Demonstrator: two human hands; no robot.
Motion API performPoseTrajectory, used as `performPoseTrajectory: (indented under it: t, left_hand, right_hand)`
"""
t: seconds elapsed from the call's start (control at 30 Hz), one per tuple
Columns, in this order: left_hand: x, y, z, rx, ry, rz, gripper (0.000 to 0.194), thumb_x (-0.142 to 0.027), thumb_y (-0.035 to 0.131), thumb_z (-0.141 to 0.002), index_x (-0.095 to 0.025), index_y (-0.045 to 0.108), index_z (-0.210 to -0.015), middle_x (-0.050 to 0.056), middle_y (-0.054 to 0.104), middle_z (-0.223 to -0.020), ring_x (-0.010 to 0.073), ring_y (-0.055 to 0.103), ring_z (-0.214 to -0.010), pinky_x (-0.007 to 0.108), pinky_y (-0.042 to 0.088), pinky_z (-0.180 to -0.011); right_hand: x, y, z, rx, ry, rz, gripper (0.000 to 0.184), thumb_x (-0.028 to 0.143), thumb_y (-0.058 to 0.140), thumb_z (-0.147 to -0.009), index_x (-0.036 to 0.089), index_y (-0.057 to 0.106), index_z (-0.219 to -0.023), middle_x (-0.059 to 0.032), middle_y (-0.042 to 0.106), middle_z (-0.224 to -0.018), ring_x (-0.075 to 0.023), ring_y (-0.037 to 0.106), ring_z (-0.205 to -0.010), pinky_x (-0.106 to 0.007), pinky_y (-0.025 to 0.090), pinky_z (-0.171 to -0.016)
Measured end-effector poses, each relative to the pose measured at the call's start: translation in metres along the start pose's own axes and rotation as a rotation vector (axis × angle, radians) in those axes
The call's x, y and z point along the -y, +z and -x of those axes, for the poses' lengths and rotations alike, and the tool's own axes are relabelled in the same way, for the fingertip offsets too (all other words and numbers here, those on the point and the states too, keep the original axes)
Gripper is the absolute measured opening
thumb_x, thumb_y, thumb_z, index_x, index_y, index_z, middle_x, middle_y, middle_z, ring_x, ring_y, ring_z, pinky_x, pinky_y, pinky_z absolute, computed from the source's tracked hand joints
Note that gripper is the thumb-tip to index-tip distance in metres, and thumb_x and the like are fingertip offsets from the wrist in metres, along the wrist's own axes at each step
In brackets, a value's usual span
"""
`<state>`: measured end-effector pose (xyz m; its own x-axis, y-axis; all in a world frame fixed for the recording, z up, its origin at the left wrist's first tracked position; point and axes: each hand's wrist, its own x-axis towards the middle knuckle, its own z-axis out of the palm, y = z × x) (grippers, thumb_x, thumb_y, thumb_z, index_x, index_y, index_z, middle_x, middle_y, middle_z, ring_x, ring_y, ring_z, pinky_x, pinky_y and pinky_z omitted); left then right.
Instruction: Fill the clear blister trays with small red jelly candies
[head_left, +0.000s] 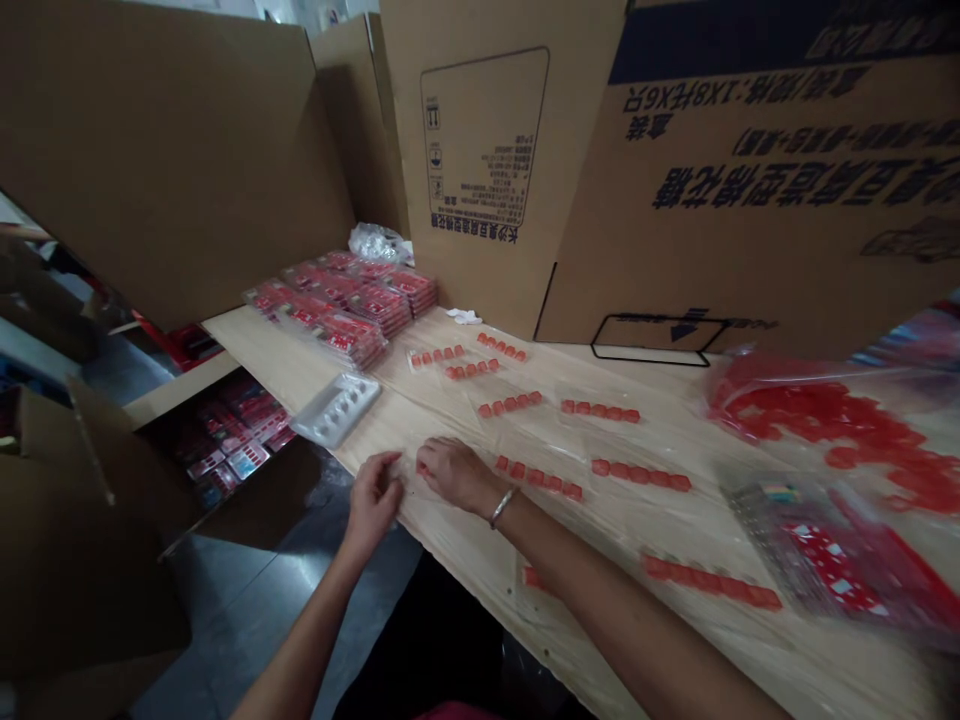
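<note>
Near the table's front edge, my left hand (376,494) and my right hand (455,472) are close together, with thumbs and fingers pinched. Thin clear plastic (409,462) shows between them, and both hands seem to grip it; its outline is hard to make out. A bracelet circles my right wrist. Just beyond my left hand lies a white moulded tray (337,410) with a row of raised bumps. To the right of my right hand is a row of red pieces (538,478) in clear plastic. More such rows (600,411) are spread across the table.
Stacked red packs (345,300) stand at the far left. Large cardboard boxes (487,180) wall off the back. At right are a bag of loose red pieces (832,425) and a pile of clear packs (825,560). A lower shelf (232,430) holds more packs.
</note>
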<state>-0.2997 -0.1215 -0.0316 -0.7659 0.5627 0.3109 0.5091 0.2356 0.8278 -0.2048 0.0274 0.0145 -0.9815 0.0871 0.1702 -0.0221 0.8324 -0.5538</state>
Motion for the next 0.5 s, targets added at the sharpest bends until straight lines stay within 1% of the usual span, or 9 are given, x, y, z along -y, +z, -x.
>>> performPoseTrajectory:
  t: [0.1,0.17,0.27,0.3,0.37,0.43,0.47,0.5]
  left_hand:
    - [0.003,0.008,0.004,-0.001,0.063,-0.088,0.029,-0.018,0.051,-0.068,-0.021,0.066,-0.092,0.007,0.065,-0.1,0.0245,0.057,-0.097,0.042,0.043,-0.089]
    - [0.002,0.011,0.008,-0.007,0.091,-0.137,0.028,-0.016,0.049,-0.07,-0.021,0.066,-0.092,0.007,0.065,-0.101,0.0247,0.056,-0.097,0.043,0.043,-0.089]
    - [-0.002,0.011,0.008,-0.025,0.118,-0.19,0.027,-0.018,0.051,-0.074,-0.021,0.066,-0.096,0.008,0.064,-0.103,0.025,0.055,-0.099,0.043,0.043,-0.089]
    - [-0.003,0.011,0.007,-0.023,0.137,-0.209,0.026,-0.021,0.052,-0.076,-0.022,0.066,-0.098,0.008,0.063,-0.106,0.0256,0.055,-0.102,0.043,0.043,-0.09]
    - [-0.006,0.012,0.002,0.026,0.21,-0.243,0.022,-0.028,0.055,-0.08,-0.024,0.067,-0.098,0.008,0.064,-0.107,0.0254,0.056,-0.103,0.042,0.044,-0.09]
    - [-0.01,0.012,-0.004,0.109,0.297,-0.244,0.018,-0.033,0.057,-0.081,-0.025,0.07,-0.091,0.006,0.069,-0.097,0.0236,0.06,-0.093,0.038,0.047,-0.083]
    - [-0.012,0.012,-0.006,0.144,0.332,-0.223,0.018,-0.036,0.056,-0.082,-0.026,0.07,-0.086,0.005,0.07,-0.089,0.0228,0.061,-0.085,0.036,0.048,-0.077]
    - [-0.012,0.011,-0.007,0.153,0.349,-0.186,0.019,-0.038,0.056,-0.082,-0.026,0.071,-0.082,0.004,0.071,-0.082,0.0223,0.061,-0.078,0.035,0.048,-0.072]
  right_hand:
    - [-0.004,0.008,-0.006,0.032,0.016,0.01,0.011,0.007,0.055,-0.084,0.013,0.064,-0.083,-0.0071,0.064,-0.089,-0.0169,0.059,-0.088,-0.028,0.041,-0.082]
    - [-0.005,0.012,-0.006,0.033,0.055,0.002,0.012,0.007,0.054,-0.084,0.012,0.064,-0.085,-0.0082,0.066,-0.09,-0.0171,0.06,-0.086,-0.027,0.042,-0.079]
    - [-0.006,0.01,-0.004,0.029,0.093,-0.042,0.01,0.009,0.059,-0.081,0.012,0.065,-0.088,-0.0074,0.068,-0.088,-0.0164,0.062,-0.081,-0.025,0.043,-0.073]
    - [-0.006,0.007,-0.001,0.022,0.098,-0.061,0.012,0.01,0.06,-0.081,0.012,0.065,-0.091,-0.0069,0.068,-0.089,-0.0158,0.063,-0.081,-0.024,0.044,-0.073]
    - [-0.005,-0.003,0.01,-0.007,0.11,-0.092,0.018,0.011,0.06,-0.082,0.012,0.063,-0.099,-0.0073,0.069,-0.095,-0.0148,0.063,-0.085,-0.023,0.045,-0.076]
    - [-0.003,-0.019,0.031,-0.049,0.141,-0.093,0.021,0.01,0.057,-0.083,0.012,0.062,-0.103,-0.0081,0.067,-0.102,-0.0142,0.062,-0.093,-0.023,0.044,-0.082]
    - [-0.003,-0.028,0.046,-0.071,0.156,-0.086,0.02,0.009,0.057,-0.083,0.013,0.062,-0.102,-0.008,0.067,-0.103,-0.0143,0.061,-0.095,-0.024,0.044,-0.084]
    - [-0.003,-0.039,0.062,-0.094,0.166,-0.075,0.019,0.009,0.057,-0.083,0.013,0.063,-0.1,-0.0075,0.066,-0.102,-0.0144,0.061,-0.096,-0.024,0.044,-0.085]
